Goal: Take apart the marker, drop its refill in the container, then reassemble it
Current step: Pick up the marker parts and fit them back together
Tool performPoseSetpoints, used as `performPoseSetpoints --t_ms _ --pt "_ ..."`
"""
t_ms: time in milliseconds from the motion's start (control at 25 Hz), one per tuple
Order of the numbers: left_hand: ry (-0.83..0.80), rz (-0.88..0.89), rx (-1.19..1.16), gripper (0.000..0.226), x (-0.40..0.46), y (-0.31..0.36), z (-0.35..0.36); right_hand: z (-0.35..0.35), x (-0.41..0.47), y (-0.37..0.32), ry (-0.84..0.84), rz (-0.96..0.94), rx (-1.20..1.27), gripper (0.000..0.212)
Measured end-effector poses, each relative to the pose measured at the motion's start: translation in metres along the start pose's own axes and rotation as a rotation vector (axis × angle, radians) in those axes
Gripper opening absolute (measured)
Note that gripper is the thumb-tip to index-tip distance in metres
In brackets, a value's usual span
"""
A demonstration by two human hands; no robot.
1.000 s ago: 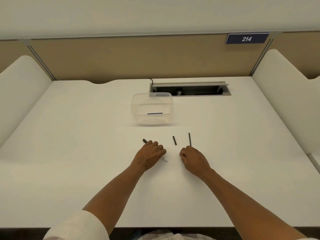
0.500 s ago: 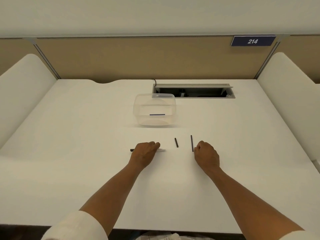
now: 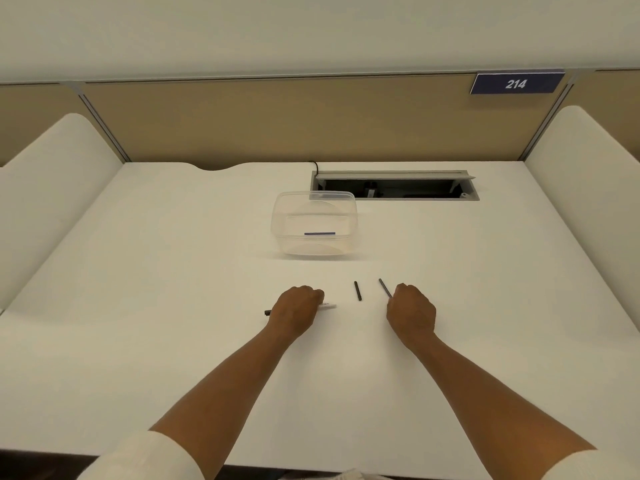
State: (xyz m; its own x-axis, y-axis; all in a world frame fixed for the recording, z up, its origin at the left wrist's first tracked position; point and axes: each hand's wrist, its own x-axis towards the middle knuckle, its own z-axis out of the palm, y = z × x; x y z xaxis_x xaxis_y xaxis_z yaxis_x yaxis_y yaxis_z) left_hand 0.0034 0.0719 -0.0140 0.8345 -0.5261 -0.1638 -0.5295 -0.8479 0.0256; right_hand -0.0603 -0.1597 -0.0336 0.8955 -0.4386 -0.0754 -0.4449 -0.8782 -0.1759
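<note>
My left hand grips the marker body on the white desk; its white end sticks out to the right and a dark end to the left. My right hand pinches the near end of a thin dark refill, which now lies tilted. A short dark marker piece lies loose between my hands. Behind them stands a clear plastic container with a blue refill inside it.
An open cable hatch is set into the desk behind the container. White side partitions flank the desk left and right. A beige back panel carries a blue sign reading 214.
My right hand moved right from the middle to the thin refill and took hold of it, tilting it. My left hand turned the marker body from slanted to level.
</note>
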Motion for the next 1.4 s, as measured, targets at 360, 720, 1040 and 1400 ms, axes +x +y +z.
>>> performPoseSetpoints --t_ms 360,720,1040,1400 --pt "0.059 -0.008 -0.197 0.026 0.006 -0.015 -0.001 -0.009 0.001 0.002 -0.07 -0.262 0.223 0.009" --pt "0.115 0.018 -0.289 0.017 0.011 -0.013 -0.012 -0.007 0.002 -0.015 -0.117 -0.437 0.448 0.012" --pt "0.113 0.001 -0.281 0.016 0.01 -0.015 -0.012 -0.003 0.004 -0.015 -0.119 -0.473 0.447 0.013" --pt "0.135 0.027 -0.283 0.013 0.013 -0.01 -0.018 -0.013 0.012 -0.017 -0.113 -0.502 0.529 0.013"
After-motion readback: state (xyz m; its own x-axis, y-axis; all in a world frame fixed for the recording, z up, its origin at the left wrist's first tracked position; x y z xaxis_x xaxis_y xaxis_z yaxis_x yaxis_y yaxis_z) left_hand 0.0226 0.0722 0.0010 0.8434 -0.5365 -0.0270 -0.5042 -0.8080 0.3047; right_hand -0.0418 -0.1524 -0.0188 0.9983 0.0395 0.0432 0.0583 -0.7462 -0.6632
